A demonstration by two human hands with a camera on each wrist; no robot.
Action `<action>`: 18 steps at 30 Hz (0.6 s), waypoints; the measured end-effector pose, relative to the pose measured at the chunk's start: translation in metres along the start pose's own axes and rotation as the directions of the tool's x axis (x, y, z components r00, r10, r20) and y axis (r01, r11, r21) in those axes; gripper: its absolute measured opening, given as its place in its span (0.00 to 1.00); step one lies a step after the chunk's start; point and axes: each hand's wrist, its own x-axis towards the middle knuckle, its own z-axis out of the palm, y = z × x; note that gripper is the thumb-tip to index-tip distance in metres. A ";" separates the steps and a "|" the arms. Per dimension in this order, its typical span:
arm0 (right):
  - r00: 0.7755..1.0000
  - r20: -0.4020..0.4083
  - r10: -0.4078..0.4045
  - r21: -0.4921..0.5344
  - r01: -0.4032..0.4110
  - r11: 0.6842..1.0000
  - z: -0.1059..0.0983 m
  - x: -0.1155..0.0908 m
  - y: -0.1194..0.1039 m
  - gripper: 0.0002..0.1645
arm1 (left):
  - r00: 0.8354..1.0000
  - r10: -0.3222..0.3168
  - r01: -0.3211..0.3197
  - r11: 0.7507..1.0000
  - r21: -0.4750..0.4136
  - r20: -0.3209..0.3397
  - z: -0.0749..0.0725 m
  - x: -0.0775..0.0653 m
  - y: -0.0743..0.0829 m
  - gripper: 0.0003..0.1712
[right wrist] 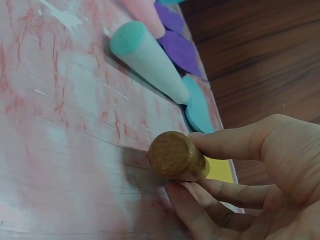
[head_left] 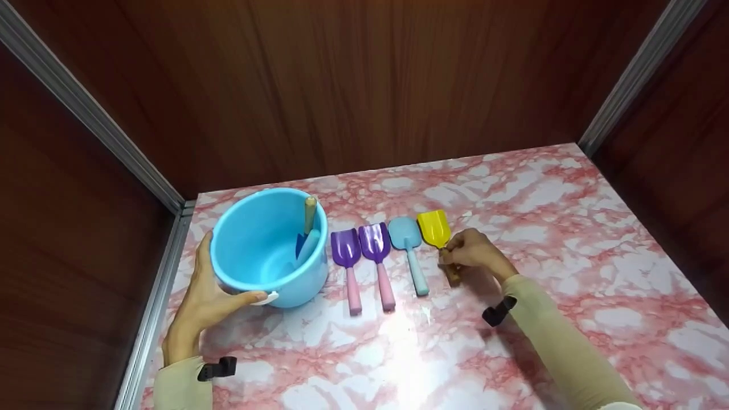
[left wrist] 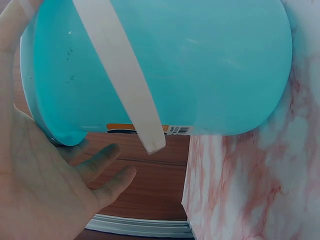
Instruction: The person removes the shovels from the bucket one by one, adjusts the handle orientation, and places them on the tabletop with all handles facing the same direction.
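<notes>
On the left, a light-blue bucket [head_left: 228,285] stands with its mouth toward me. My left hand [head_left: 205,304] spreads round its near-left rim, thumb along the front beside the handle joint. In the left wrist view, nearly straight fingers [left wrist: 100,162] reach past the rim. A wooden-handled blue trowel [head_left: 310,213] leans inside the bucket. My right hand [head_left: 471,250] pinches the brown wooden handle [right wrist: 172,155] of a toy shovel with a yellow blade [head_left: 434,228]. Left of it lie a light-blue shovel [head_left: 405,233] and two purple shovels [head_left: 345,247] with pink handles.
The marbled red-and-white table [head_left: 569,239] carries everything. Dark wood panels [head_left: 398,85] rise behind it and on both sides, with metal trim [head_left: 154,319] along the left edge. A pale bucket handle [left wrist: 122,75] hangs down the bucket's side.
</notes>
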 end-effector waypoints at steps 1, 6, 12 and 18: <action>1.000 -0.002 0.007 -0.013 -0.007 1.000 -0.001 0.000 -0.001 0.11 | 1.000 -0.003 0.003 1.000 0.002 0.001 0.000 0.000 0.000 0.82; 0.999 -0.033 0.025 -0.050 -0.026 0.998 -0.004 0.000 -0.007 0.16 | 1.000 -0.003 0.003 1.000 -0.002 -0.001 0.001 0.000 0.001 0.82; 0.993 -0.115 -0.013 -0.161 -0.006 0.987 -0.014 0.006 -0.031 0.25 | 1.000 0.010 -0.010 1.000 -0.017 -0.005 0.002 -0.001 0.002 0.81; 0.994 -0.100 -0.053 -0.222 0.030 0.975 -0.020 0.011 -0.077 0.28 | 1.000 0.021 -0.021 1.000 -0.018 -0.020 0.003 -0.003 0.003 0.81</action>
